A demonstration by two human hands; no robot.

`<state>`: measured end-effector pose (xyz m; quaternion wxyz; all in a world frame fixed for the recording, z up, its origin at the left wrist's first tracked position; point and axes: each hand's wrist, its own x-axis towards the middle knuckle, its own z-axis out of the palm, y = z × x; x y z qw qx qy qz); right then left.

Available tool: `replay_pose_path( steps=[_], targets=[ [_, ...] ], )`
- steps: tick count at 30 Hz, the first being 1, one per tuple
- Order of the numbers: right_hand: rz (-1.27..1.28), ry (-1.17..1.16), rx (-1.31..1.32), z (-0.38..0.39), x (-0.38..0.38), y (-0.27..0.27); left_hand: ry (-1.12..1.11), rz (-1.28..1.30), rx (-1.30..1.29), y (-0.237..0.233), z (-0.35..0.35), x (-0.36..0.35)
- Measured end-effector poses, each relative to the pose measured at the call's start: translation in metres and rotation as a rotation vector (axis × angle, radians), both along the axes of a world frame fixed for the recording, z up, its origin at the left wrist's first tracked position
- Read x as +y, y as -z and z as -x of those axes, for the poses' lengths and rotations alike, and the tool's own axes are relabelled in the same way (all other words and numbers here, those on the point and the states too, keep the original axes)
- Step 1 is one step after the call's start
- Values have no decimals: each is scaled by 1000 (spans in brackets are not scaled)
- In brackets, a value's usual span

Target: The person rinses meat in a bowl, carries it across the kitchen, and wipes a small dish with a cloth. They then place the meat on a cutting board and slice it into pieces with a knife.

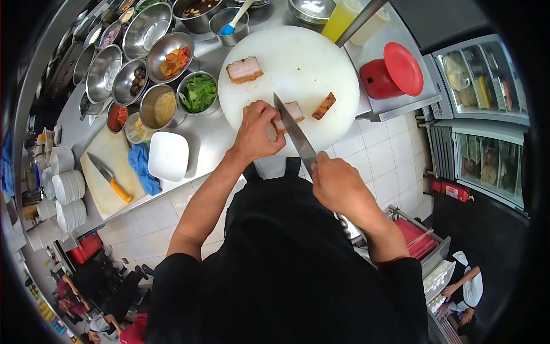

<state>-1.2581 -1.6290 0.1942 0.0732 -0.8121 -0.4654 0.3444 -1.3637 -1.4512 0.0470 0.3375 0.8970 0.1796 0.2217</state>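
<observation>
On the round white cutting board (pixel 298 57), my left hand (pixel 256 131) presses down on a slab of pork belly (pixel 292 113). My right hand (pixel 338 186) grips the handle of a large knife (pixel 294 133), whose blade lies across the slab next to my left fingers. A cut piece of pork (pixel 324 106) lies just right of the blade. Another larger slab of pork (pixel 244 69) rests at the board's far left.
Several steel bowls hold greens (pixel 198 92), chopped vegetables (pixel 173 61) and other ingredients left of the board. A white square dish (pixel 168 156), blue cloth (pixel 140 163) and orange-handled knife (pixel 110 178) lie further left. A red container (pixel 392 73) stands right. Another person (pixel 467 286) works below right.
</observation>
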Motion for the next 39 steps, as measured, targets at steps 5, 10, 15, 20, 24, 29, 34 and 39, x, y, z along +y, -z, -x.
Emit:
replay_pose_path(
  steps=[5,10,15,20,24,29,34,39],
  targets=[
    [-154,63,-107,14,32,63,-8,-10,-36,3,-1,-1],
    [-302,158,-108,18,20,41,-9,-3,-23,5,1,-4],
    [-388,189,-240,1,2,26,-66,-13,-87,-4,-16,-12],
    [-284,202,-188,-13,-14,17,-14,54,-8,6,-24,-13],
    [-203,144,-147,-11,-24,19,-8,11,-86,-2,-17,-15],
    [-118,53,-100,-17,-23,6,1,-27,-58,3,-22,-9],
    [107,45,25,-25,3,-6,-5,-29,-73,11,-26,-9],
    [-102,101,-117,-5,20,58,-24,-33,-81,8,-24,-11]
  ],
)
